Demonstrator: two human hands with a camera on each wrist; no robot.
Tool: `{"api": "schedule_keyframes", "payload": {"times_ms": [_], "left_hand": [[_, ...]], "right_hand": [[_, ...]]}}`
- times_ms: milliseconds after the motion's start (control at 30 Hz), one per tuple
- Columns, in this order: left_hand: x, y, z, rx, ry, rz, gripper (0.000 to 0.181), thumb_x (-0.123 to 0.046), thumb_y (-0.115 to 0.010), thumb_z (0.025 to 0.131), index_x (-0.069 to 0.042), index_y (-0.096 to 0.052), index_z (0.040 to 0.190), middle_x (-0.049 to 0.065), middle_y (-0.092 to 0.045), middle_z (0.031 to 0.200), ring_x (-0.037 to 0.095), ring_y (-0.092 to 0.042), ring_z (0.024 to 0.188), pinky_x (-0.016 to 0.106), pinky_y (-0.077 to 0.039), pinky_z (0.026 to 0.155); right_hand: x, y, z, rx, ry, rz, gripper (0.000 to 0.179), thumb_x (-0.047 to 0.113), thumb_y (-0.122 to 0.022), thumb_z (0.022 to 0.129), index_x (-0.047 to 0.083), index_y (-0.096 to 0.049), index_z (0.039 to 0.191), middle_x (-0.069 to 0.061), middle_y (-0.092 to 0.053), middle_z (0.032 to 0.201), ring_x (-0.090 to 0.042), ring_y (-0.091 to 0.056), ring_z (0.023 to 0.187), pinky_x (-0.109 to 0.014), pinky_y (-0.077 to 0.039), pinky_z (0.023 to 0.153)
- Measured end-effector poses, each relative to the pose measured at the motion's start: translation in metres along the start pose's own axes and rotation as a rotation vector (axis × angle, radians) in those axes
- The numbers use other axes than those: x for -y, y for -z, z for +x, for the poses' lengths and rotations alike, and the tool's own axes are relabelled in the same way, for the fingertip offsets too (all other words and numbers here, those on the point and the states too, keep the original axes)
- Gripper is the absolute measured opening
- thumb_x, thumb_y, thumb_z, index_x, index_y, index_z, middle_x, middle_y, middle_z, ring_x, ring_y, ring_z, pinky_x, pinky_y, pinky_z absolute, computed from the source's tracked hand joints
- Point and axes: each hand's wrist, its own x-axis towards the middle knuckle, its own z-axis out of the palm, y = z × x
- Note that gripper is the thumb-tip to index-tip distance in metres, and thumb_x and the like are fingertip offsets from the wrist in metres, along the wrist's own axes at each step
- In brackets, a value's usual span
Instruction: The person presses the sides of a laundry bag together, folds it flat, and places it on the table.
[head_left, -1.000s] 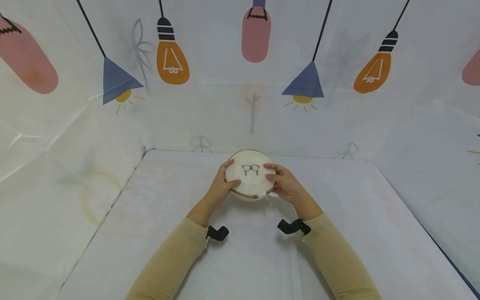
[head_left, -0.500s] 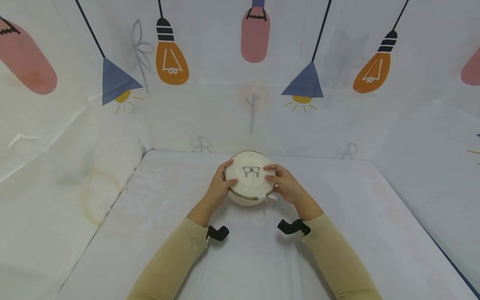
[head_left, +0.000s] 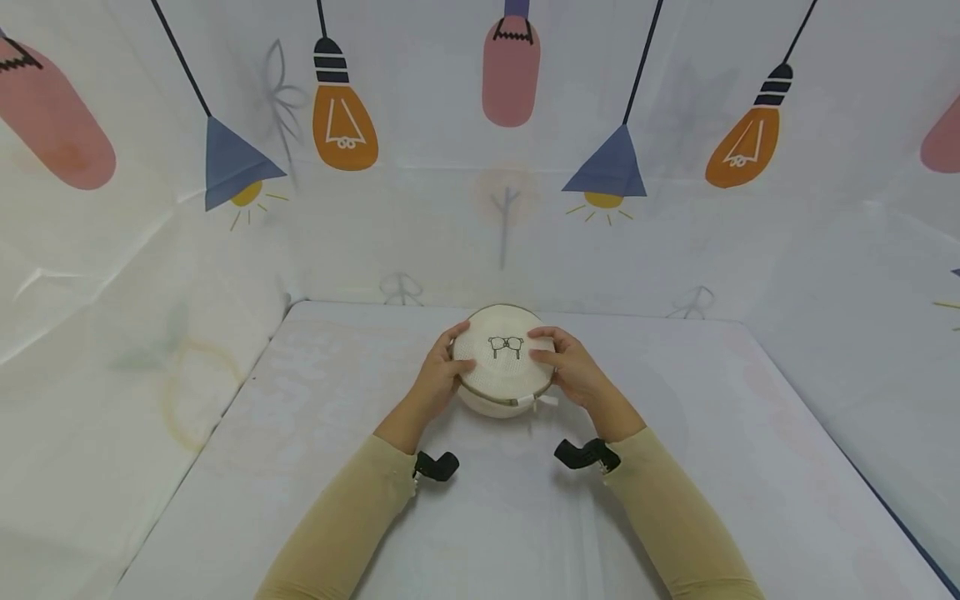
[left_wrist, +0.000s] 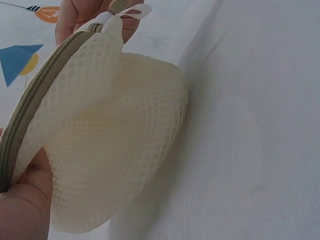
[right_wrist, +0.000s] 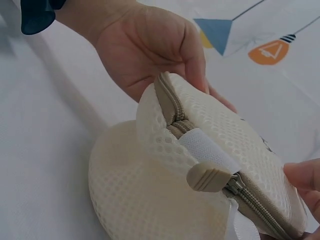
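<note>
A round cream mesh laundry bag (head_left: 504, 354) with a glasses drawing on its flat top is held between both hands at the middle of the table. My left hand (head_left: 435, 377) grips its left rim, thumb on top. On the opposite side my right hand (head_left: 581, 377) pinches the rim, thumb and forefinger on the top face. Around the rim runs a brown zipper (left_wrist: 30, 102), with a tan zipper pull (right_wrist: 207, 177) and a white ribbon loop (right_wrist: 242, 227) near a white elastic band (right_wrist: 210, 150). Below the rim, the soft mesh underside bulges and creases.
The white-covered table (head_left: 480, 517) spreads around the bag. Behind it stands a white curtain (head_left: 442, 225) printed with lamps and bulbs, and more sheeting encloses both sides. Black wrist mounts (head_left: 587, 454) sit at the sleeve cuffs.
The laundry bag has shifted slightly down and to the right in the head view, and more of its mesh underside shows below the rim. Both hands keep their hold, nearly in place.
</note>
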Motion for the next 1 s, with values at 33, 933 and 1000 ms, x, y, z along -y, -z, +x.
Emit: {"api": "schedule_keyframes", "payload": {"times_ms": [33,933,1000], "left_hand": [[0.0,0.0,0.0,0.003,-0.003,-0.003,0.072,0.02,-0.046,0.091,-0.007,-0.027,0.155,0.02,-0.022,0.162,0.033,-0.028,0.147,0.041,-0.032,0.116],[0.002,-0.003,0.012,-0.059,-0.026,-0.035,0.074,0.024,-0.043,0.085,-0.004,-0.032,0.153,0.021,-0.03,0.157,0.033,-0.033,0.144,0.044,-0.032,0.116],[0.002,-0.003,0.012,-0.062,-0.024,-0.023,0.074,0.024,-0.043,0.085,-0.005,-0.032,0.152,0.021,-0.031,0.156,0.033,-0.034,0.144,0.044,-0.032,0.116]], "right_hand": [[0.0,0.0,0.0,0.0,-0.002,0.011,0.027,0.0,-0.061,0.097,0.015,-0.059,0.12,-0.013,-0.049,0.139,-0.019,-0.062,0.098,-0.032,-0.056,0.07],[0.002,0.002,0.004,-0.043,0.002,0.092,0.037,-0.008,-0.065,0.092,0.017,-0.06,0.119,-0.01,-0.056,0.128,-0.018,-0.066,0.095,-0.032,-0.058,0.07],[0.002,0.002,0.004,-0.042,0.003,0.078,0.037,-0.007,-0.066,0.092,0.016,-0.06,0.12,-0.011,-0.055,0.129,-0.017,-0.066,0.094,-0.031,-0.058,0.07]]}}
